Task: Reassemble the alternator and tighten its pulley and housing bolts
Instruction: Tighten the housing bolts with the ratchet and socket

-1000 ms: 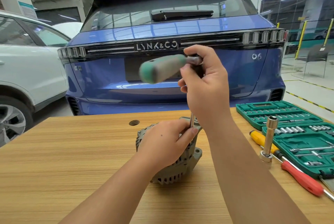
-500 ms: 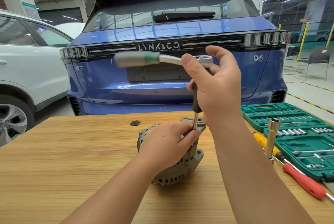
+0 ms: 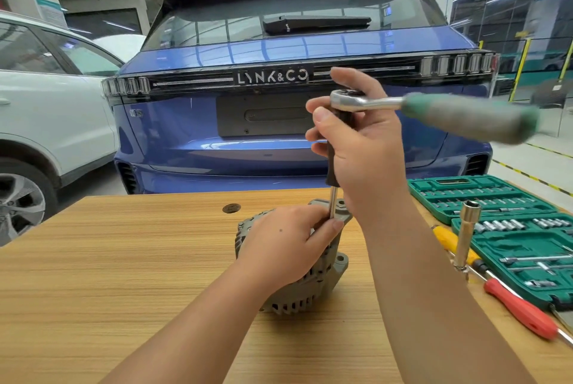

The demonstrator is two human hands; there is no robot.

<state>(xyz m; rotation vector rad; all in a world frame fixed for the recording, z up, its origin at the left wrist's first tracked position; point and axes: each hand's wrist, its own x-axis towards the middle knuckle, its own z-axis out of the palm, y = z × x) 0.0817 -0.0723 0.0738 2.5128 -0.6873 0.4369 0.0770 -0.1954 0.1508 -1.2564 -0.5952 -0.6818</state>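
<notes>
A grey alternator (image 3: 313, 287) stands on the wooden table (image 3: 124, 259) in the middle. My left hand (image 3: 285, 244) lies over its top and pinches the lower end of a thin steel extension shaft (image 3: 333, 203) that stands upright on the housing. My right hand (image 3: 362, 141) grips the dark upper handle of that shaft, just under the head of a ratchet wrench (image 3: 350, 98). The ratchet's green-grey handle (image 3: 471, 116) sticks out to the right, blurred. The bolt under the shaft is hidden by my left hand.
A green socket set case (image 3: 483, 194) lies open at the table's right, with a tall socket tool (image 3: 466, 234) standing in front of it. A yellow screwdriver (image 3: 449, 241) and a red one (image 3: 521, 309) lie beside it. A blue car (image 3: 279, 141) stands right behind the table.
The ratchet handle has swung round from pointing left to pointing right. Both hands have kept their hold on the shaft and the alternator has stayed in place.
</notes>
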